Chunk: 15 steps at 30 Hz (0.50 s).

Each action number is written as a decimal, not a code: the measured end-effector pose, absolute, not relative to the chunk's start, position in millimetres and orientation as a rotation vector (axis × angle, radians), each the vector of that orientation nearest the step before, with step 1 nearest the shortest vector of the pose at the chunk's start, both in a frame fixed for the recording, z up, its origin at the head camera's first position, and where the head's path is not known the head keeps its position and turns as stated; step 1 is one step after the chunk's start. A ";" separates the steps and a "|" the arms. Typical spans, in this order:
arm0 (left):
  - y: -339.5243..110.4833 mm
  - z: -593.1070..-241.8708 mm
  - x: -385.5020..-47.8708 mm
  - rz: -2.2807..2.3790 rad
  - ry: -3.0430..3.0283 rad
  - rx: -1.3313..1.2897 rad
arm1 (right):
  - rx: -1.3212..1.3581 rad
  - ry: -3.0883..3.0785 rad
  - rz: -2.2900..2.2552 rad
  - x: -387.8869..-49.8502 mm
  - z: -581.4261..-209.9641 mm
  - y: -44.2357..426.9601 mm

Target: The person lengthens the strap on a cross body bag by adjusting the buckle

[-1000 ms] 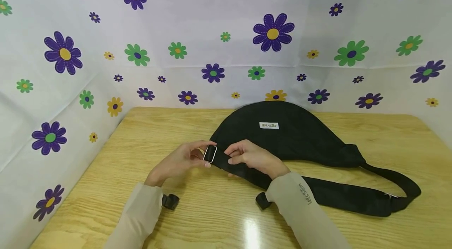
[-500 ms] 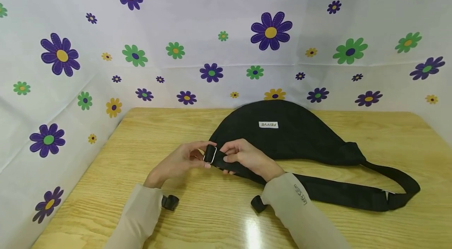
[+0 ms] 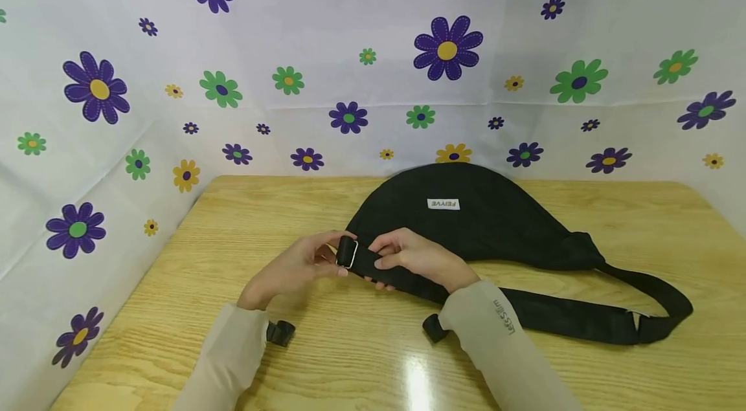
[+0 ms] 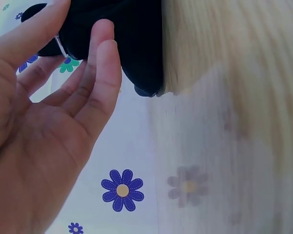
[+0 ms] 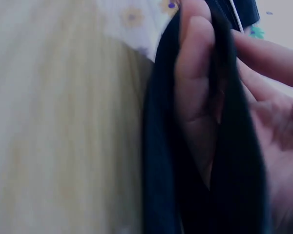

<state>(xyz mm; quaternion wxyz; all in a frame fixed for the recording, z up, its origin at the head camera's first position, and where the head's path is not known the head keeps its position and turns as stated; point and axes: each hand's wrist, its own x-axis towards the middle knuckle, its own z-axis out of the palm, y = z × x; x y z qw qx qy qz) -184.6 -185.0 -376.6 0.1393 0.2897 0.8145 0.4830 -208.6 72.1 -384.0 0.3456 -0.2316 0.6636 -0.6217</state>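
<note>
A black, half-moon-shaped fabric bag point(image 3: 466, 223) lies flat on the table at about one o'clock from the table's middle, twelve being the far edge. A small white label point(image 3: 443, 204) on its front reads upside down. A wide black fabric strap point(image 3: 574, 317) loops round its near side, with one silvery metal ring point(image 3: 639, 320) at the bag's four o'clock and a silvery rectangular slider point(image 3: 353, 255) between eight and nine.

I see the person's left hand point(image 3: 294, 265) at the slider's nine o'clock, partly closed, pinching it between thumb and finger. The right hand point(image 3: 422, 262), at its three o'clock, curls about the strap, thumb on top, other fingers partly hidden.

Beige sleeves point(image 3: 501, 327) reach in from six o'clock. Beneath is a pale wood-grain table point(image 3: 350, 346); at twelve hangs a white cloth point(image 3: 396, 10) with purple, green and yellow flowers.
</note>
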 end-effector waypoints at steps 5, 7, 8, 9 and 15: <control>-186.2 -376.0 -184.7 1.398 2.359 0.830 | -0.673 1.699 -1.564 -212.7 -384.1 83.9; -186.2 -376.0 -184.7 1.404 2.358 0.825 | -0.700 1.693 -1.571 -213.0 -384.3 85.0; -186.1 -376.0 -184.7 1.408 2.355 0.823 | -0.710 1.692 -1.574 -212.9 -384.2 85.1; -186.2 -376.4 -184.7 1.414 2.351 0.822 | -0.713 1.689 -1.580 -212.6 -384.3 84.8; -186.3 -376.2 -184.5 1.439 2.334 0.829 | -0.714 1.678 -1.621 -212.5 -385.7 80.5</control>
